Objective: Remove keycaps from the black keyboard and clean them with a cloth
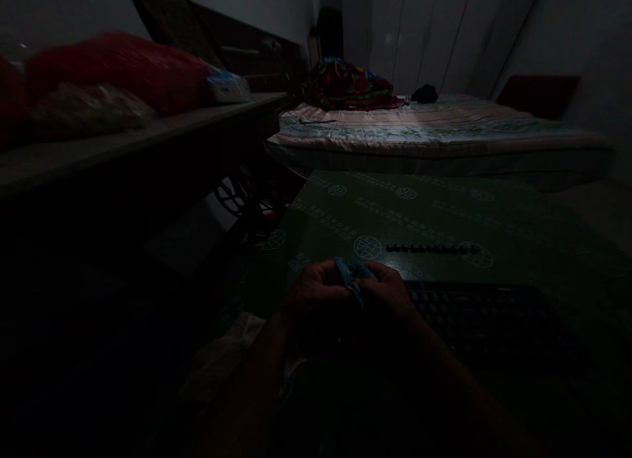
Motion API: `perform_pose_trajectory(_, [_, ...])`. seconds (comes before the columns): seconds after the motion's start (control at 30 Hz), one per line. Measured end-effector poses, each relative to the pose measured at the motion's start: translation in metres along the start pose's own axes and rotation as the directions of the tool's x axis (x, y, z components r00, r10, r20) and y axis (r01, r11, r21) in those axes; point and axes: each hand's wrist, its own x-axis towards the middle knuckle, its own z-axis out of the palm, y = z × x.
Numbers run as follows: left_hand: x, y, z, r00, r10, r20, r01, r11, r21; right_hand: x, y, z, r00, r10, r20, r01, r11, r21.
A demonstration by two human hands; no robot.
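Both of my hands meet over the near part of a green printed board (336, 214). My left hand (316, 290) and my right hand (388, 290) are closed on a light-blue cloth (349, 277), pinched between the fingers. Whether anything else is inside the cloth is hidden. Just right of my right hand lies a black keyboard (484, 313), its left end behind the hand. Beyond it a row of small dark pieces (429, 249), which look like keycaps, is lined up on the board. The scene is very dark.
Near my left forearm lies a pale crumpled plastic bag (232, 346). On the left a shelf (172, 129) carries a red bag (123, 66) and a blue-white packet (228, 87). Behind the board stands a bed (434, 129) with a folded dark-red blanket (348, 83).
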Motion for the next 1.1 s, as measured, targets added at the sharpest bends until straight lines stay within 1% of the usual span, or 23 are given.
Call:
perform_pose_trajectory(0.1, [0.0014,-0.0001,-0.0029,1.000,0.013,-0.008,-0.014,0.999,-0.048,-0.0006,0.0006,0.0003,1.000,-0.005,0.004,0.005,1.000,0.015])
perform_pose_trajectory(0.2, [0.0029,-0.0009,-0.0047,0.999,0.040,-0.034,-0.042,0.997,-0.070,-0.0018,0.0017,0.0015,0.999,-0.036,0.020,0.034,0.997,0.075])
perform_pose_trajectory(0.3, [0.0039,-0.0021,-0.0032,0.996,0.055,-0.068,-0.061,0.994,-0.087,-0.0012,0.0028,0.0011,0.999,-0.034,0.024,0.031,0.993,0.110])
perform_pose_trajectory(0.47, [0.0056,-0.0032,-0.0002,0.990,0.044,-0.134,-0.053,0.996,-0.069,0.0016,0.0038,-0.0024,0.999,-0.035,0.015,0.034,0.997,0.068])
perform_pose_trajectory(0.6, [0.0077,-0.0032,-0.0018,0.982,0.050,-0.183,-0.061,0.997,-0.053,0.0003,0.0044,-0.0028,0.997,-0.081,0.001,0.081,0.996,0.024])
perform_pose_trajectory(0.73, [0.0078,-0.0032,-0.0025,0.988,0.045,-0.145,-0.052,0.998,-0.044,-0.0017,0.0054,-0.0015,0.992,-0.127,0.009,0.127,0.991,-0.036])
perform_pose_trajectory(0.83, [0.0068,-0.0036,-0.0032,0.991,0.037,-0.128,-0.045,0.997,-0.062,-0.0028,0.0042,-0.0012,0.991,-0.134,0.019,0.135,0.990,-0.036])
perform_pose_trajectory(0.93, [0.0051,-0.0038,-0.0048,0.993,0.034,-0.109,-0.043,0.996,-0.076,-0.0035,0.0026,-0.0012,0.993,-0.116,0.033,0.116,0.993,0.016])
perform_pose_trajectory(1.1, [0.0033,-0.0033,-0.0069,0.998,-0.001,-0.066,-0.005,0.996,-0.085,-0.0044,0.0032,-0.0004,0.997,-0.058,0.051,0.054,0.996,0.073])
